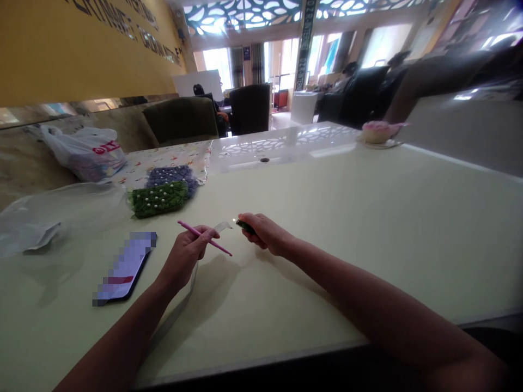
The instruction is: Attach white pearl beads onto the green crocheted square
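Observation:
My left hand (187, 253) is closed around a thin pink stick (223, 250), likely a crochet hook, and pinches the end of a translucent ribbon (223, 226) that trails down under my forearm. My right hand (261, 232) is closed on a small green lighter (245, 225) with a tiny flame (233, 220) lit at its tip. The flame sits right at the ribbon's free end, just above the pale table (347, 218).
A phone (126, 267) lies left of my left hand. Behind it rest a green beaded crochet piece (158, 198) and a purple crochet piece (169, 174). Plastic bags (85, 149) lie at the far left. A small pink bowl (378, 132) stands far right. Chairs and people sit beyond.

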Available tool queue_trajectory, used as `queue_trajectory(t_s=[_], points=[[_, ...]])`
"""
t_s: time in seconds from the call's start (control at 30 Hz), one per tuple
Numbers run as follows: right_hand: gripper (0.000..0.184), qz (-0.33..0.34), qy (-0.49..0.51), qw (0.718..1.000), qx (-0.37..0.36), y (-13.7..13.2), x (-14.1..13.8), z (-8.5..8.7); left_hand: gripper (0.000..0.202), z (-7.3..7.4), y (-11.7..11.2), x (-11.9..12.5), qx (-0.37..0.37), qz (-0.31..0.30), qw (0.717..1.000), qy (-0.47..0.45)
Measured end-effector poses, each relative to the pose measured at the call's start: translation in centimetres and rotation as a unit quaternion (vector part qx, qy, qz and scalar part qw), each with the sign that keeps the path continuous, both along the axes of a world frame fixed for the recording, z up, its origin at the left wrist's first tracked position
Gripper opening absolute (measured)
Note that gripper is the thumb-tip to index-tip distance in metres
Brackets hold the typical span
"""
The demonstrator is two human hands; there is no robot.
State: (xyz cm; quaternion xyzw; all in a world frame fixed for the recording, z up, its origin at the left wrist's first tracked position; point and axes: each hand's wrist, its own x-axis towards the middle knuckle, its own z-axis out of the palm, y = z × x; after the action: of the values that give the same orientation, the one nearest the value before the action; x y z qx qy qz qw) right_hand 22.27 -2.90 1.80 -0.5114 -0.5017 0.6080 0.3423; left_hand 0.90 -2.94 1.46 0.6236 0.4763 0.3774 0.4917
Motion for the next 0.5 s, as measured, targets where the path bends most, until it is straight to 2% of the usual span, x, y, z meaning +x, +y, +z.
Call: queue_trajectory(t_s=[0.2,0.5], points=[[0.063,-0.002,-0.025,1.0,0.019,0.04,0.26,-0.36,0.03,-0.19,0.26,-0.06,-0.006,-0.002,1.0,-0.03],[0.041,0.004,0.017,1.0,-0.001,-0.19,-0.46,-0.68,0.028,-0.15,0.14,-0.05,-0.012,0.0,0.999,-0.043]])
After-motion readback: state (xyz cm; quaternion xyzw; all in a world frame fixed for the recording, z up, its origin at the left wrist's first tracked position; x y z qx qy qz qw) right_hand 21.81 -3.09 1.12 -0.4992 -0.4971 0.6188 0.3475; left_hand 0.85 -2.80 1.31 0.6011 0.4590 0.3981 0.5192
